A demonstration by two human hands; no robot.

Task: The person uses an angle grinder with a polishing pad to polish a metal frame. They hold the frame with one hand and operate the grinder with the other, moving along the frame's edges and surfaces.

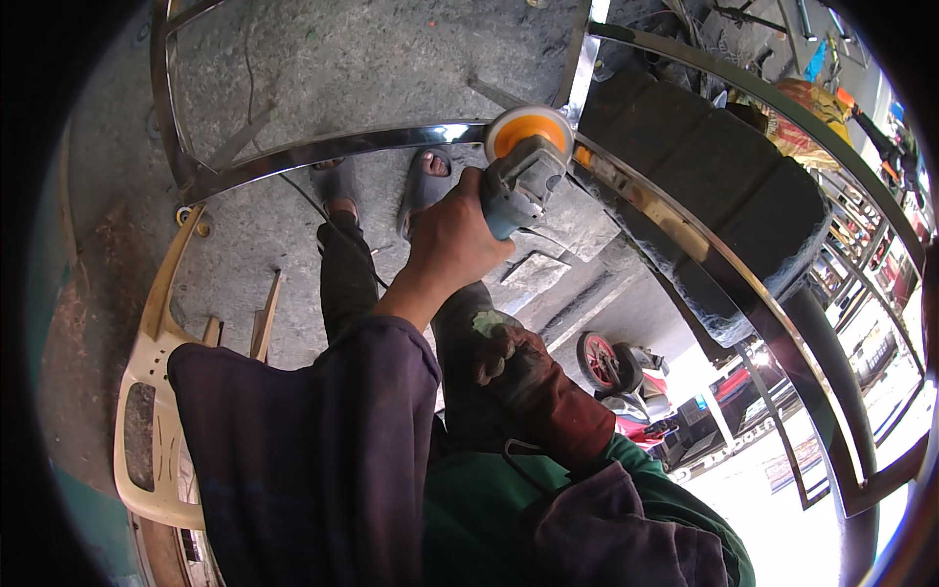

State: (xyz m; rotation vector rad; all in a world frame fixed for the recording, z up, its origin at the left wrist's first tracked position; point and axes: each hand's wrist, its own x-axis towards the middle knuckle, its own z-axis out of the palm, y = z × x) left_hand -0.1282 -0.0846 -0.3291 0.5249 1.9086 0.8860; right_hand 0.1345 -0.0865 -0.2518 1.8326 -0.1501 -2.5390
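Observation:
My left hand (452,243) is closed around the body of an angle grinder (518,186), its sleeve dark purple. The grinder's disc (529,134), orange with a pale rim, is over the joint of a shiny metal frame (381,140) made of bent tubes. Whether the disc touches the metal, I cannot tell. My right hand (504,354), in a dark, stained glove, lies by my thigh with its fingers curled. Anything inside those fingers is hidden. Its cuff is reddish brown below a green sleeve.
A beige plastic chair (161,430) stands at the left. Under the frame's right side lies a large dark block (694,166). My sandalled feet (425,186) are just below the near tube. A thin cable (308,199) crosses the floor; a red-wheeled vehicle (599,362) is at the right.

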